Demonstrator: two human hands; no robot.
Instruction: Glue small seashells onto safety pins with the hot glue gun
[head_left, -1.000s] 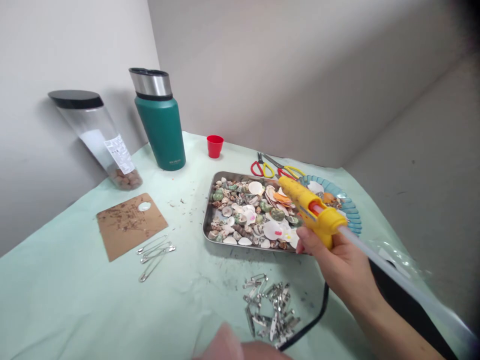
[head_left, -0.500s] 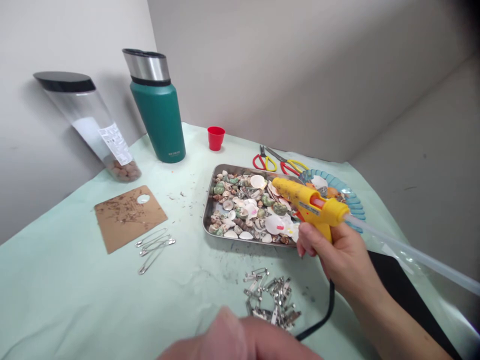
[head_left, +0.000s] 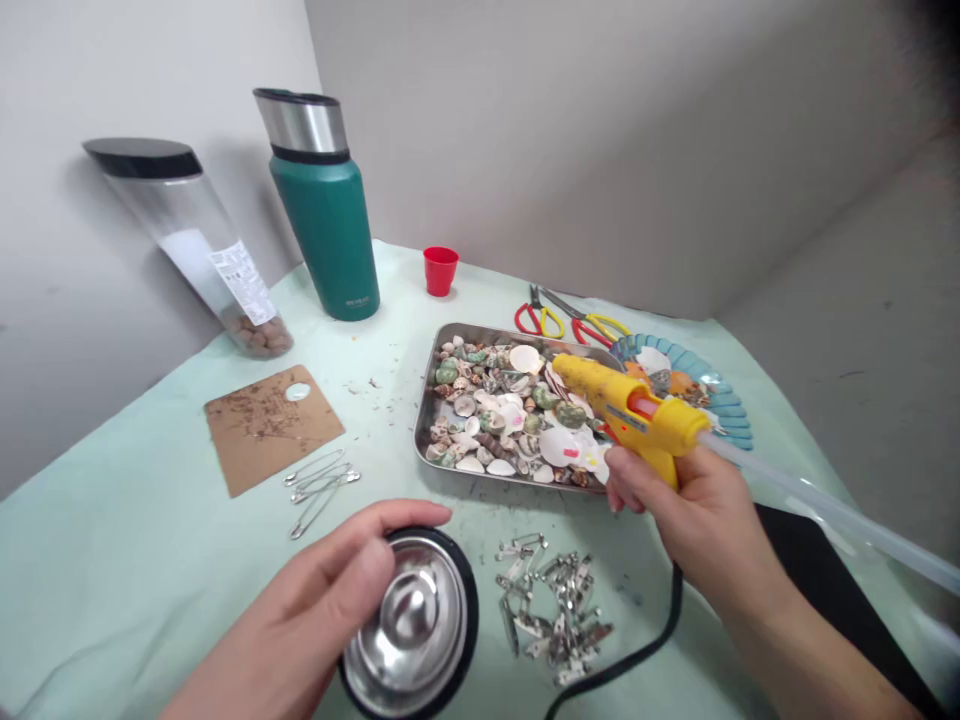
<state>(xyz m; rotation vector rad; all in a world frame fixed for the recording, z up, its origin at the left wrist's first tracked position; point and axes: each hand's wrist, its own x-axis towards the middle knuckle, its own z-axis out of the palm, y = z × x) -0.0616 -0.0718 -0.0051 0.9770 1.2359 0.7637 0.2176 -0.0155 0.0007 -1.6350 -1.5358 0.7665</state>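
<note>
Low in the centre, my left hand (head_left: pixel 322 600) grips a round metal bowl (head_left: pixel 416 610) with a black rim, thumb on its inner wall and fingers round the outside. My right hand (head_left: pixel 697 510) is wrapped round the handle of a yellow glue gun (head_left: pixel 637 405), a long clear glue stick (head_left: pixel 817 495) jutting from its back. The gun's front end is over a metal tray (head_left: pixel 421 440) of seashells. Several silver pin backs (head_left: pixel 562 610) lie between my hands, and several large safety pins (head_left: pixel 322 485) lie beyond my left hand.
A brown board (head_left: pixel 274 430) with brown crumbs lies at the left, before a clear container (head_left: pixel 202 250) and a green bottle (head_left: pixel 330 220). Behind the tray are a red cup (head_left: pixel 440 271) and scissors (head_left: pixel 540 318); a blue plate (head_left: pixel 731 400) is right. A black cord (head_left: pixel 645 650) crosses the front.
My left hand has moved away from the camera and to the left, and the metal bowl in it has come into view. My right hand still holds the glue gun over the tray.
</note>
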